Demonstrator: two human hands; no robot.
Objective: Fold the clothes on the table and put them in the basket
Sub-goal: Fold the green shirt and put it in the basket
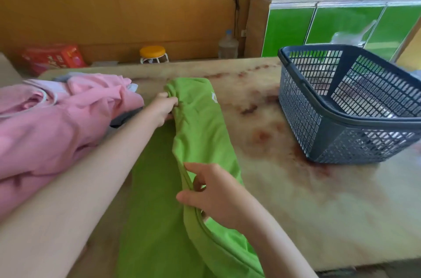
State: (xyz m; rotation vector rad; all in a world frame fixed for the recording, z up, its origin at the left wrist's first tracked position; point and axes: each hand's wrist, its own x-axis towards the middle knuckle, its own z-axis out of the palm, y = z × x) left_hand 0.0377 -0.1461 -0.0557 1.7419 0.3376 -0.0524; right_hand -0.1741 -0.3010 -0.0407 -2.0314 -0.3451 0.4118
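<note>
From the head view, a green garment (198, 123) lies lengthwise on the bench (284, 198), between a pink clothes pile (57, 123) and the dark mesh basket (350, 104). The left hand (163, 109) pinches its far fold; the right hand (214, 191) grips its nearer edge.

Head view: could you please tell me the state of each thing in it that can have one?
green garment: folded lengthwise into a long strip, lying on the table.
left hand: pinches the green garment's far end.
right hand: pinches its folded edge nearer the person.
pink clothes: unfolded, heaped at the table's left.
basket: upright at the table's right, no clothes visible inside.
</note>
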